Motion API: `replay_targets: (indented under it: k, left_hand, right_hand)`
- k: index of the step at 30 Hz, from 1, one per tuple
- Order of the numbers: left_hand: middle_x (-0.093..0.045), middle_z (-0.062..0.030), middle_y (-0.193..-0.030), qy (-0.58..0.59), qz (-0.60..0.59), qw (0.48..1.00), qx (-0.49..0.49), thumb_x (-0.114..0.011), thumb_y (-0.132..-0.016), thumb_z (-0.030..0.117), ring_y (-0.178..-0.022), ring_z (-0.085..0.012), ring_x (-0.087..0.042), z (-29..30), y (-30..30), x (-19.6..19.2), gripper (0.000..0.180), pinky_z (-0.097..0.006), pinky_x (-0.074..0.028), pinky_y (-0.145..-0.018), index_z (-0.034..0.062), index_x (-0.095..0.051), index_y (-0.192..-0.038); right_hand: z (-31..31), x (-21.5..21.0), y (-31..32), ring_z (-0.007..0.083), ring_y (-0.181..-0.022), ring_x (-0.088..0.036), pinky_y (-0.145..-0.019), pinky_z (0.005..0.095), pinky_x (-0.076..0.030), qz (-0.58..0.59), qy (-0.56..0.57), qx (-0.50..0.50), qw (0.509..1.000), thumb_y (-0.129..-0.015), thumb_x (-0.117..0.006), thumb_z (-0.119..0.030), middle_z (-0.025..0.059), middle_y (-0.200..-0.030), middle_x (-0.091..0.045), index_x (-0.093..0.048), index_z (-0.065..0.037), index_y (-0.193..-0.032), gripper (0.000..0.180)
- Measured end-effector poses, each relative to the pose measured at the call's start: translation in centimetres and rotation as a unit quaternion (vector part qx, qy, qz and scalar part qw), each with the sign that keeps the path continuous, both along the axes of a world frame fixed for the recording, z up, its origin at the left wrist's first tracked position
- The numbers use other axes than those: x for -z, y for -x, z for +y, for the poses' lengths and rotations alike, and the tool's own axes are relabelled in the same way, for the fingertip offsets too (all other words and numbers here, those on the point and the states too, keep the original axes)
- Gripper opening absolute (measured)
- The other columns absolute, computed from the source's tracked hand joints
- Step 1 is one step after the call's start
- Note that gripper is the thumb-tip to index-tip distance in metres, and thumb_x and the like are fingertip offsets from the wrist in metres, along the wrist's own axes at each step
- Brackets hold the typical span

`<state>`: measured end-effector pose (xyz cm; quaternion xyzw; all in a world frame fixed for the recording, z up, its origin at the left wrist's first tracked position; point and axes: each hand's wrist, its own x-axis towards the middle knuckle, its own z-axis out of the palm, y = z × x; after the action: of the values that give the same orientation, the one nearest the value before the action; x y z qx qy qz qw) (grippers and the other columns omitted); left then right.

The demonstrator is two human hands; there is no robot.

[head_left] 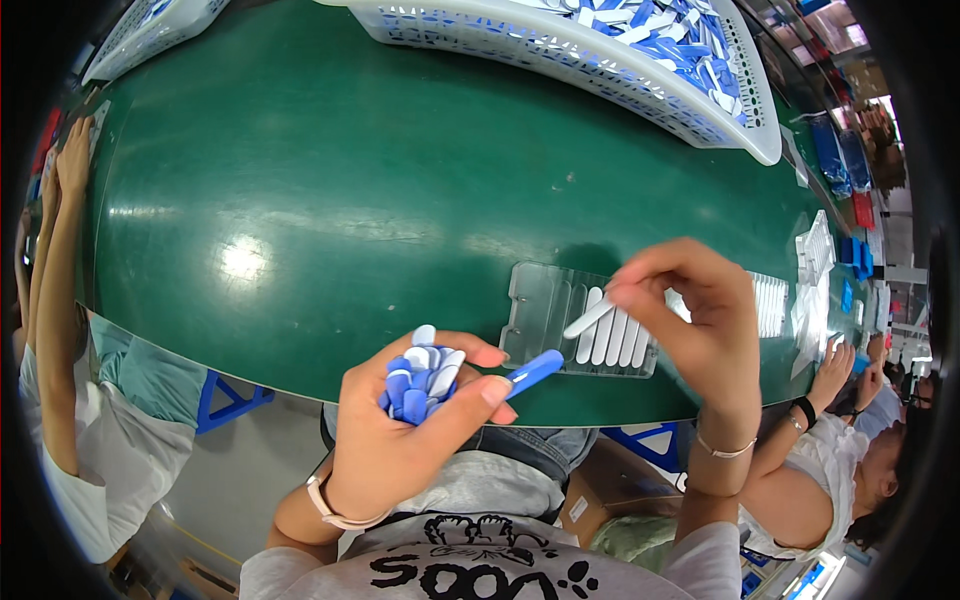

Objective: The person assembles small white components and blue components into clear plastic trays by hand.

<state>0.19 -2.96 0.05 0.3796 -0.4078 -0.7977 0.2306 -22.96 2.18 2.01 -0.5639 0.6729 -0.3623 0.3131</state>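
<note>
My left hand [395, 425] is closed around a bundle of blue and white plastic sticks [420, 382], with one blue stick [535, 372] pushed out between thumb and forefinger. My right hand [700, 320] pinches a single white stick [588, 318] by its end and holds it slanted over a clear plastic tray [540, 300]. The tray lies on the green table [300, 200] near its front edge and holds several white sticks [615, 340] side by side in its grooves.
A white slotted basket [560, 50] full of blue and white sticks stands at the back. Another basket [150, 30] is at the far left. People sit at my left [60, 300] and right [850, 440]. More filled trays [815, 260] lie to the right.
</note>
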Motion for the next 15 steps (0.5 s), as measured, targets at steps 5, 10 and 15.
replay_targets:
  k: [5, 10, 15]
  left_hand:
    - [-0.067, -0.0097, -0.081, 0.015, -0.030, 0.999, -0.018, -0.065, -0.084, 0.004, -0.075, -0.0120, -0.066, -0.1, -0.1, -0.3, 0.022, -0.021, -0.050, -0.065, -0.0060, -0.059, -0.102]
    - [-0.067, -0.0103, -0.081, 0.026, -0.010, 0.999, -0.036, -0.064, -0.084, 0.003, -0.076, -0.0128, -0.066, 0.6, -0.1, -0.4, 0.019, -0.021, -0.050, -0.066, -0.0057, -0.059, -0.101]
    - [-0.066, -0.0111, -0.085, -0.015, 0.029, 0.999, -0.017, -0.064, -0.083, 0.000, -0.077, -0.0163, -0.067, 0.8, 0.2, -0.4, 0.016, -0.024, -0.054, -0.067, -0.0057, -0.058, -0.097]
  right_hand:
    - [-1.6, -0.1, -0.7, 0.0233, -0.075, -0.054, -0.066, 0.0322, -0.042, 0.158, 0.018, -0.098, 0.982, -0.068, -0.076, -0.008, 0.0074, -0.077, -0.063, -0.064, -0.005, -0.077, 0.015]
    - [-1.4, 0.3, -0.1, 0.0245, -0.080, -0.054, -0.071, 0.0340, -0.042, 0.208, 0.061, -0.056, 0.975, -0.062, -0.079, -0.011, 0.0068, -0.083, -0.063, -0.064, -0.005, -0.083, 0.026]
    - [-0.7, 0.0, -1.2, 0.0227, -0.077, -0.058, -0.068, 0.0320, -0.044, 0.096, 0.088, -0.117, 0.985, -0.060, -0.080, -0.011, 0.0077, -0.084, -0.066, -0.070, -0.006, -0.092, 0.034]
